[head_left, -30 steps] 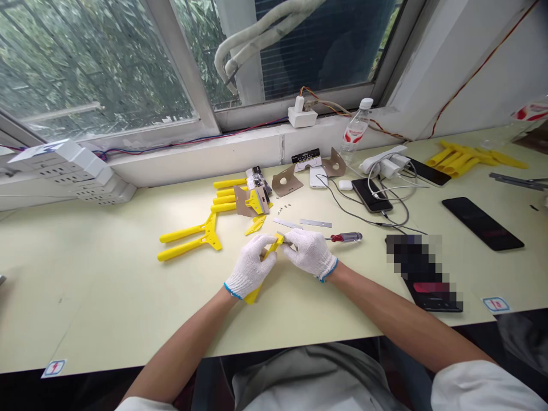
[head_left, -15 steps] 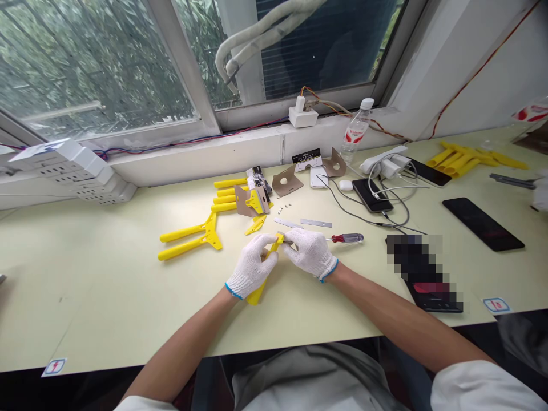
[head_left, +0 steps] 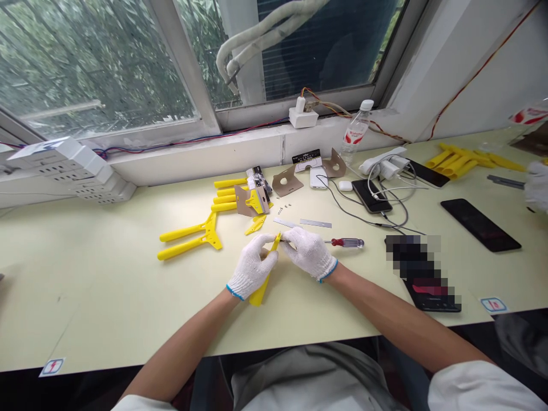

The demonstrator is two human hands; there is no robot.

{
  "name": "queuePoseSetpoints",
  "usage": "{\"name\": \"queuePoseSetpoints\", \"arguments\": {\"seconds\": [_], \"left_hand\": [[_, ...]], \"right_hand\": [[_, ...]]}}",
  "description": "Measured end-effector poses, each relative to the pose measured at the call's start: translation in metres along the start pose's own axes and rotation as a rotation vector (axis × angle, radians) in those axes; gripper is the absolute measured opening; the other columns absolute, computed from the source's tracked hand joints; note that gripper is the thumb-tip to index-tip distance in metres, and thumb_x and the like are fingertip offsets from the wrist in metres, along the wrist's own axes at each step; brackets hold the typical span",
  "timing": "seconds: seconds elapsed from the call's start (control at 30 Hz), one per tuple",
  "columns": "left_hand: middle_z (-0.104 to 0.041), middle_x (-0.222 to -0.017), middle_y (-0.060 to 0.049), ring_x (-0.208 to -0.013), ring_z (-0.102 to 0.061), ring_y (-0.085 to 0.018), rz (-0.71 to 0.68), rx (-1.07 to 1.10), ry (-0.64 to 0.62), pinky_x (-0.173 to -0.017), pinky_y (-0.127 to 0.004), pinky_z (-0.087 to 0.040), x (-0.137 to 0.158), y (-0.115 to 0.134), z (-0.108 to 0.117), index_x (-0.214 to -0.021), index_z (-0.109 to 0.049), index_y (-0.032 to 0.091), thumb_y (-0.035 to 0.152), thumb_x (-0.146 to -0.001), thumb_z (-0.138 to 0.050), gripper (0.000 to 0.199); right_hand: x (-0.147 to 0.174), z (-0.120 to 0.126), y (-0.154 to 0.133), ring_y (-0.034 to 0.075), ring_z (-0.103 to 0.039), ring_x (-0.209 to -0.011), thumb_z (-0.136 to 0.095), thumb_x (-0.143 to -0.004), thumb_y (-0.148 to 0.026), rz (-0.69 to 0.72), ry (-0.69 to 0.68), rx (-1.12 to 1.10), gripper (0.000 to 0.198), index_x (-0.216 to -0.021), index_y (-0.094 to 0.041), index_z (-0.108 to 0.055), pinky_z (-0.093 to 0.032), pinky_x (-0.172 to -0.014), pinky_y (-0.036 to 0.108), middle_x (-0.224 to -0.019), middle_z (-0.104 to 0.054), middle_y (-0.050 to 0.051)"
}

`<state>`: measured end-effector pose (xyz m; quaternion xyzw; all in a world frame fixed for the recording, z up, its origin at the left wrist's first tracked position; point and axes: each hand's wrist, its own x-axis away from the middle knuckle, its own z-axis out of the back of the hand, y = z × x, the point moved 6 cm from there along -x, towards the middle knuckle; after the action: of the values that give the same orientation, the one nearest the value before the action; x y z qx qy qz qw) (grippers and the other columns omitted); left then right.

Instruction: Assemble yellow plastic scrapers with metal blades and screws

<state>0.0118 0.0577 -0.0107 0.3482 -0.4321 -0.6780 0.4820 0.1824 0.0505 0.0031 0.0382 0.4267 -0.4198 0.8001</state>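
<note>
My left hand (head_left: 252, 265), in a white knit glove, is closed around a yellow scraper handle (head_left: 260, 292). Its narrow edge faces up between thumb and fingers, and the lower end slants toward me. My right hand (head_left: 309, 251), gloved alike, is closed on the shaft of a screwdriver (head_left: 347, 243), whose clear-and-red grip sticks out to the right. The shaft's front end points at the top of the scraper handle; fingers hide the exact contact. Just beyond my hands lie two flat blades (head_left: 315, 223), several small screws (head_left: 280, 210) and a loose yellow piece (head_left: 256, 224).
Yellow scraper handles (head_left: 188, 240) lie left, with packaged ones (head_left: 252, 201) behind. Phones (head_left: 480, 224), charging cables (head_left: 381, 200), a power strip (head_left: 387, 162) and a water bottle (head_left: 356, 131) occupy the right side. Another person's gloved hand (head_left: 537, 185) shows at the right edge.
The scraper handle has turned so its top looks narrower. The screwdriver's grip has swung slightly toward me. Both hands stay in nearly the same place.
</note>
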Motion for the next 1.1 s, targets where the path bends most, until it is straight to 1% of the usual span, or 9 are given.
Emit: {"name": "queuePoseSetpoints", "arguments": {"seconds": [0.13, 0.27, 0.4, 0.5, 0.67, 0.93, 1.1], "left_hand": [[-0.07, -0.077, 0.002, -0.061, -0.073, -0.017, 0.037, 0.05, 0.024, -0.061, -0.027, -0.059, 0.0008, -0.0031, -0.0013, -0.124, -0.066, 0.019, 0.018, -0.091, -0.063, 0.034], [-0.07, -0.078, 0.003, -0.062, -0.073, -0.016, 0.044, 0.062, 0.019, -0.063, -0.028, -0.06, 0.0004, -0.006, -0.0007, -0.127, -0.065, 0.019, 0.019, -0.091, -0.064, 0.037], [-0.071, -0.079, 0.002, -0.063, -0.074, -0.017, 0.051, 0.072, 0.012, -0.062, -0.028, -0.059, -0.0002, -0.0077, 0.0, -0.127, -0.065, 0.019, 0.02, -0.091, -0.064, 0.036], [-0.072, -0.08, 0.001, -0.062, -0.074, -0.017, 0.054, 0.093, 0.004, -0.062, -0.028, -0.059, -0.0002, -0.0068, -0.0003, -0.127, -0.065, 0.019, 0.02, -0.091, -0.064, 0.036], [-0.072, -0.079, 0.002, -0.059, -0.073, -0.017, 0.072, 0.098, -0.006, -0.06, -0.028, -0.058, 0.0005, -0.0044, -0.0003, -0.126, -0.066, 0.02, 0.02, -0.09, -0.064, 0.036], [-0.07, -0.071, 0.004, -0.056, -0.071, -0.017, 0.088, 0.099, -0.011, -0.061, -0.029, -0.058, 0.0005, -0.0054, -0.0004, -0.126, -0.064, 0.021, 0.021, -0.091, -0.064, 0.035], [-0.069, -0.069, 0.004, -0.056, -0.071, -0.017, 0.092, 0.104, -0.018, -0.06, -0.028, -0.057, 0.0004, -0.0086, 0.0, -0.128, -0.064, 0.021, 0.019, -0.09, -0.062, 0.038]], "right_hand": [[-0.0004, -0.002, 0.0006, 0.017, -0.068, -0.083, -0.062, -0.104, -0.017, -0.002, -0.001, -0.023, 0.005, -0.106, -0.019, -0.067, -0.053, -0.075, 0.029, -0.091, -0.072, 0.003], [-0.0017, -0.0015, 0.0022, 0.016, -0.067, -0.084, -0.06, -0.102, -0.011, -0.011, 0.01, -0.09, 0.01, -0.105, -0.02, -0.064, -0.053, -0.077, 0.028, -0.094, -0.071, 0.003], [-0.0015, -0.0029, 0.003, 0.016, -0.064, -0.08, -0.058, -0.102, -0.009, -0.014, -0.008, -0.078, 0.012, -0.098, -0.019, -0.063, -0.052, -0.075, 0.029, -0.087, -0.067, 0.003], [-0.0012, -0.0019, 0.004, 0.015, -0.065, -0.08, -0.06, -0.102, -0.01, -0.031, 0.001, -0.081, 0.012, -0.097, -0.02, -0.065, -0.05, -0.075, 0.028, -0.088, -0.069, 0.003], [-0.0012, 0.0018, 0.0053, 0.013, -0.064, -0.073, -0.066, -0.1, -0.016, -0.049, 0.019, -0.024, 0.007, -0.095, -0.02, -0.069, -0.045, -0.069, 0.028, -0.085, -0.072, 0.0], [-0.0016, 0.0033, 0.0049, 0.012, -0.064, -0.071, -0.066, -0.101, -0.02, -0.078, 0.013, -0.002, 0.009, -0.095, -0.019, -0.074, -0.045, -0.068, 0.029, -0.085, -0.073, 0.0], [-0.0022, 0.0027, 0.0072, 0.012, -0.066, -0.073, -0.068, -0.098, -0.017, -0.091, 0.001, -0.012, 0.007, -0.098, -0.02, -0.074, -0.045, -0.069, 0.028, -0.09, -0.076, -0.001]]}}
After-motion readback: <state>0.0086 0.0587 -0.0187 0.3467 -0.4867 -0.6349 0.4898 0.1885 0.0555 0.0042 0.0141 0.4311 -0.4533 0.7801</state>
